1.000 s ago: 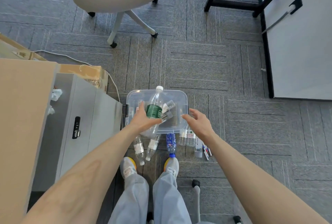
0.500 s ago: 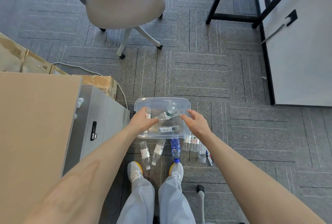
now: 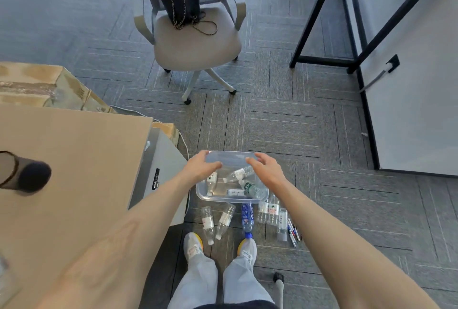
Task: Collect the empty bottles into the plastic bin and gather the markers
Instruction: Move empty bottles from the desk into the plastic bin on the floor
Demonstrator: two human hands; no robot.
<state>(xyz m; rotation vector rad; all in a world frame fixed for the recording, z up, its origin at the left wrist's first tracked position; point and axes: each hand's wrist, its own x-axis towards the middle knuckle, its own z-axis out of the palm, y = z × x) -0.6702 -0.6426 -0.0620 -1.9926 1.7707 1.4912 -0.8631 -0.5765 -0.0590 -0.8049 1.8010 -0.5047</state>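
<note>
Both hands spread loose-fingered over the clear plastic bin (image 3: 202,194), gripping nothing: left hand (image 3: 201,166) above its far-left corner, right hand (image 3: 268,169) above its far-right side, whether touching the rim cannot be told. Nearest, two shoes (image 3: 193,246) on the carpet floor (image 3: 309,120). Just beyond the toes, a loose row of empty bottles lying on the floor near the bin's front wall: two clear bottles (image 3: 207,223) on the left, angled toward each other, a blue-labelled bottle (image 3: 247,218) in the middle with its blue cap pointing near, then more clear bottles (image 3: 269,209) to the right, close against the bin. Right of those, a small bunch of markers (image 3: 292,232) side by side on the floor. Inside the bin, several bottles lying flat, among them a green-labelled bottle (image 3: 251,187) at right and a clear one (image 3: 238,174) between the hands. To the left, a tabletop (image 3: 74,160) with a dark mesh cup (image 3: 23,175) on it, a grey cabinet (image 3: 163,160) beside it. Farther off, an office chair (image 3: 198,41) carrying a black bag (image 3: 181,1).
</note>
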